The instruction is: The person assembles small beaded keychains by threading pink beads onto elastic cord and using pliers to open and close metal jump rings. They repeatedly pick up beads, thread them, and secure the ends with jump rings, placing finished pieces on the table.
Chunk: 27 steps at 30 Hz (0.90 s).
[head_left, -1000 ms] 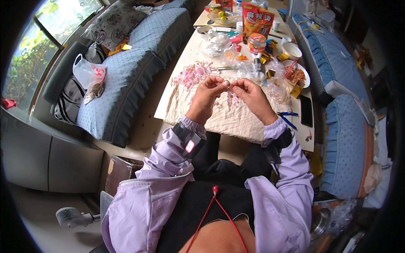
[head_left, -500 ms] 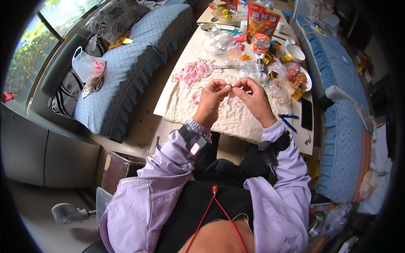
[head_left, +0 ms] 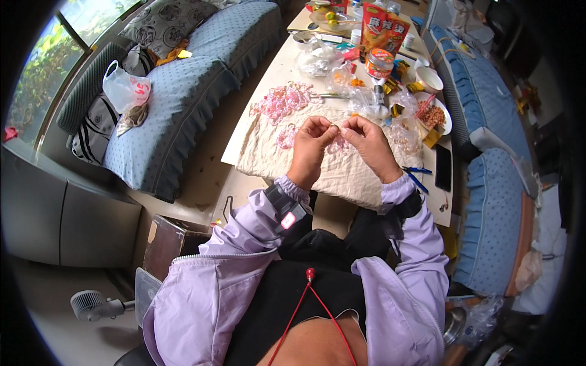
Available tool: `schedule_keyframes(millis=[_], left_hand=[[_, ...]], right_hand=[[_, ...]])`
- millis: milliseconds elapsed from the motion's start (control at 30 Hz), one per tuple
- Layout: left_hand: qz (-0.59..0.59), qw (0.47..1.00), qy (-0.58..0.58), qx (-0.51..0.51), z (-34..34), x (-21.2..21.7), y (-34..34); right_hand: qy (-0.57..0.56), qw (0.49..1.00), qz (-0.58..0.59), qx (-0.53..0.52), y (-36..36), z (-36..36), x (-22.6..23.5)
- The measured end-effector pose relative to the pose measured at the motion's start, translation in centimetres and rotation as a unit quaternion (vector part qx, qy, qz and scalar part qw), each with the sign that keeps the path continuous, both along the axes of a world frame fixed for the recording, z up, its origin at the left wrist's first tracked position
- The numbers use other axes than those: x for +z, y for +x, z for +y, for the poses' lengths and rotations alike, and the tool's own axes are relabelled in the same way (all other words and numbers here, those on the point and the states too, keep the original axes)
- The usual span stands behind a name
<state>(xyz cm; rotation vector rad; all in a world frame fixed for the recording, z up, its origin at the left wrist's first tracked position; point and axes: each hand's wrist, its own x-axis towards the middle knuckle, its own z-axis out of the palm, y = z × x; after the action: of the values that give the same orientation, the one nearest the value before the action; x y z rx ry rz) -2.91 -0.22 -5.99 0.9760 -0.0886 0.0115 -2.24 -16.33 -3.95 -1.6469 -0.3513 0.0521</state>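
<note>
Above a cream cloth [head_left: 262, 157] on the table, my left hand [head_left: 311, 149] is pinched shut, thumb against fingertips. My right hand [head_left: 368, 146] makes a similar pinch right beside it, the fingertips of both nearly touching. Whatever sits between them is too small to make out. Just beyond and below the fingers, a few pink beads [head_left: 339, 145] show, partly hidden by the hands. A small cluster of pink beads [head_left: 285, 138] lies left of my left hand. Farther back is a larger heap of pink and clear beaded strands [head_left: 282, 104].
Blue-handled pliers [head_left: 417, 174] and a black phone [head_left: 444, 167] lie right of the cloth. Beyond it stand a red-lidded jar [head_left: 379, 63], a red food packet [head_left: 383, 29], clear plastic bags [head_left: 319, 59], a bowl [head_left: 429, 79] and a plate of nuts [head_left: 434, 116]. Blue-covered sofas [head_left: 165, 110] flank the table.
Both hands stay pinched together over the cloth, with the left hand shifted slightly to the right. The whole view has tilted a little. Nothing has visibly been put down or picked up.
</note>
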Motion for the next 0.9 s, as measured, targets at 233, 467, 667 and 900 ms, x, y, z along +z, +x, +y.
schedule_keyframes(millis=[233, 467, 667, 900], left_hand=[[0.0, 1.0, -0.006, 0.006, -0.1, -0.6, 0.0], [0.013, 1.0, -0.003, -0.015, 0.0, -0.6, -0.3], [-0.011, 0.992, 0.086, -0.089, 1.3, -0.6, -0.2], [-0.038, 0.978, 0.111, -0.171, 2.0, -0.5, 0.1]], right_hand=[[-0.144, 0.972, -0.181, -0.047, -0.2, 0.5, 0.1], [-0.125, 0.982, -0.144, -0.002, -0.1, 0.4, 0.0], [-0.051, 0.996, -0.024, 0.063, 0.8, -0.6, -0.5], [-0.077, 0.986, 0.03, 0.148, 1.3, -1.6, -0.2]])
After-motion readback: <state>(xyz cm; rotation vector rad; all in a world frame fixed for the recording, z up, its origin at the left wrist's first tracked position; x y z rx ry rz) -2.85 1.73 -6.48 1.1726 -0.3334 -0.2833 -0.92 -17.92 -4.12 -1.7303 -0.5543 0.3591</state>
